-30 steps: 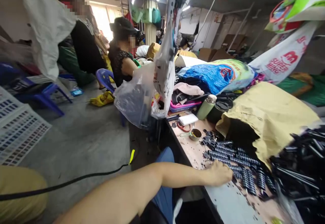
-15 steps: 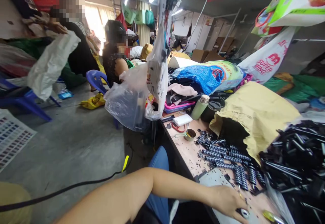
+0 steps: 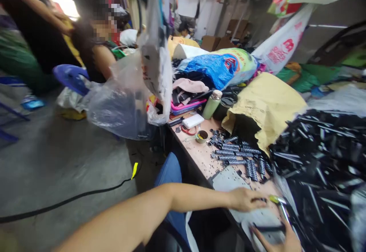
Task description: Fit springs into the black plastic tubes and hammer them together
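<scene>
The left hand (image 3: pixel 247 199) lies palm down with fingers loosely spread on a grey plate (image 3: pixel 228 178) at the near edge of the workbench (image 3: pixel 200 156), its fingertips touching a small tool with a yellow-green handle (image 3: pixel 276 199); whether they grip it, I cannot tell. 0.5 s ago this hand was nearer the person and lower in the picture, and 1 s ago it rested on the springs, so it has pulled back from them to the plate. The right hand (image 3: pixel 278 238) has newly come into view just below the left, fingers curled around a thin dark rod (image 3: pixel 268 228). The striped springs (image 3: pixel 237 156) lie in a loose row just beyond the left hand, apart from it. Right of both hands sits a large heap of black rods (image 3: pixel 323 156), with a yellow sack (image 3: pixel 265 103) behind the springs.
</scene>
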Demonstrator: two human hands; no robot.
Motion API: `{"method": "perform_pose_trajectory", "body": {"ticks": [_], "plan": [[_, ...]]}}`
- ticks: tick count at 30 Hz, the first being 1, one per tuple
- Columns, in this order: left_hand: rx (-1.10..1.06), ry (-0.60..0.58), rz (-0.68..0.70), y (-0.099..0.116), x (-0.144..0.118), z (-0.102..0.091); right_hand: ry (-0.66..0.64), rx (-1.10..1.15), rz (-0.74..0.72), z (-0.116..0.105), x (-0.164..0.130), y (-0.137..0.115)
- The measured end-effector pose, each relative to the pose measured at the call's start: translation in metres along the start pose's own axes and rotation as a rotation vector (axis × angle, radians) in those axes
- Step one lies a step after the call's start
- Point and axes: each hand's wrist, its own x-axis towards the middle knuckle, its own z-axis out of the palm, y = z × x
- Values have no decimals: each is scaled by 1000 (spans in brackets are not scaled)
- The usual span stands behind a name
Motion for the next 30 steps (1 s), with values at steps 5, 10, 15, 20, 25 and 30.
{"method": "perform_pose_trajectory", "body": {"ticks": [5, 10, 15, 20, 25, 30], "plan": [[-417, 183, -265, 29, -13, -22, 43, 255, -118, -27, -19, -55], [-825, 22, -443, 45, -17, -39, 18, 395, -241, -50, -10, -102], [-877, 58, -473, 45, -24, -37, -88, 361, -301, -54, -6, -122], [-897, 158, -538, 50, -28, -31, -139, 354, -360, -46, -8, -119], [-827, 113, -587, 57, -30, -29, -143, 399, -325, -32, -9, -111], [-776, 90, -647, 52, -28, -26, -124, 488, -155, -16, -14, -107]]}}
